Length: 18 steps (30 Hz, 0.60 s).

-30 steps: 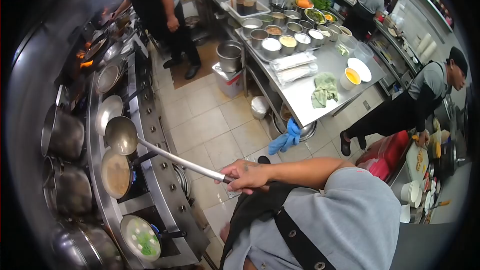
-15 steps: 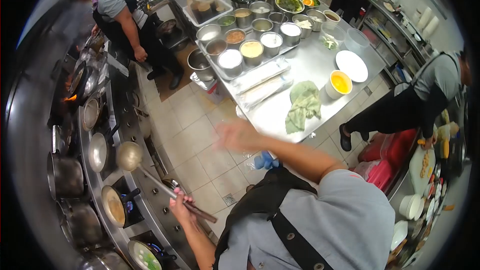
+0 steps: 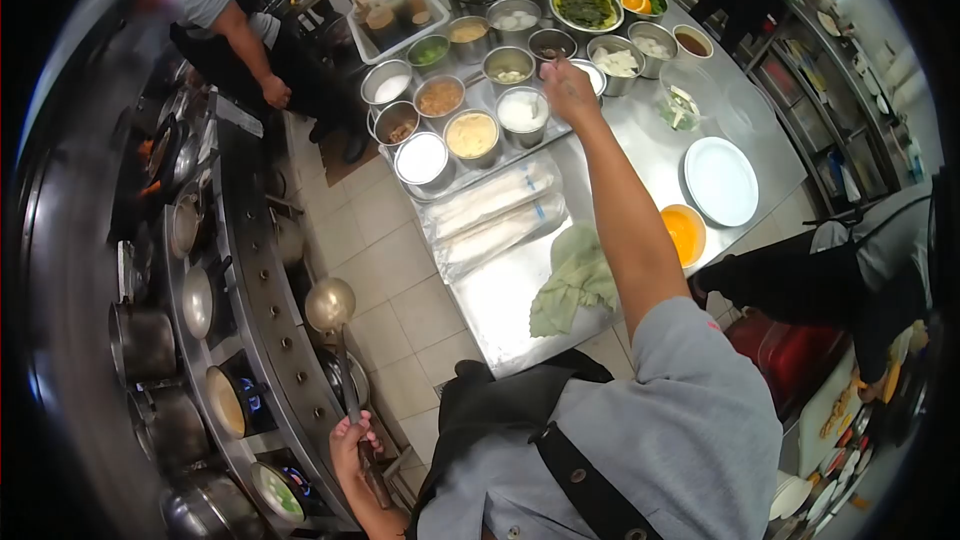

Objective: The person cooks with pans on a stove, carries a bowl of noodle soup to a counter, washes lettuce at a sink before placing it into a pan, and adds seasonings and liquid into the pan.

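My left hand (image 3: pixel 356 443) is closed around the handle of a ladle (image 3: pixel 331 305). Its round metal bowl points up, over the gap between stove and table. Stretched out across the table, my right hand (image 3: pixel 568 92) is at the metal containers, fingers pinched together. What they grip, if anything, I cannot make out. Just beyond the fingers is a small tin with dark contents (image 3: pixel 552 44). Beside the hand stand a tin of white powder (image 3: pixel 522 112) and one of chopped white pieces (image 3: pixel 616 58). My forearm passes above a green cloth (image 3: pixel 572 285) and a tub of orange-yellow liquid (image 3: pixel 682 234).
Pans (image 3: pixel 228 400) sit over lit burners along the stove (image 3: pixel 285 370) on my left. Wrapped packs (image 3: pixel 495 208) and a stack of white plates (image 3: pixel 721 181) rest on the steel table (image 3: pixel 500 315). Co-workers stand at the far left (image 3: pixel 225 30) and right (image 3: pixel 850 260).
My right hand has moved from above the floor, forward and right to the containers. The ladle has swung right, away from the stove. My view has shifted toward the table.
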Each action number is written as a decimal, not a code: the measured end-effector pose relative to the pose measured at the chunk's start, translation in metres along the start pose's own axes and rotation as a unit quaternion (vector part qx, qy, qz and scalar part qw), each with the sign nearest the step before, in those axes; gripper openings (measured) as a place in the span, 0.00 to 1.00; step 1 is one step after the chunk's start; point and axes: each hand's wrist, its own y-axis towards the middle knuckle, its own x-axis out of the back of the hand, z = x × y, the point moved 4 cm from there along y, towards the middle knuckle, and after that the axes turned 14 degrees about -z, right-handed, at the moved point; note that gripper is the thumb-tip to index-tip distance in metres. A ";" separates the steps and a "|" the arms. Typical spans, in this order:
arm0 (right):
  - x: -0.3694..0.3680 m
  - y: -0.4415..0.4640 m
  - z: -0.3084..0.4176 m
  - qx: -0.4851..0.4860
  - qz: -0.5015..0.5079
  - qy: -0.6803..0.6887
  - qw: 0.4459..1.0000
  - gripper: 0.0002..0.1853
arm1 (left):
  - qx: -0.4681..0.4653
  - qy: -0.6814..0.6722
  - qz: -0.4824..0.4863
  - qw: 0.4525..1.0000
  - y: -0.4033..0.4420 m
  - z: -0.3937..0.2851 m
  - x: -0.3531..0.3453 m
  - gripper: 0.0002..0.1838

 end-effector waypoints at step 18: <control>0.033 -0.030 -0.045 -0.293 -0.082 0.255 0.918 0.19 | -0.102 0.024 0.081 0.991 -0.056 -0.053 -0.057 0.09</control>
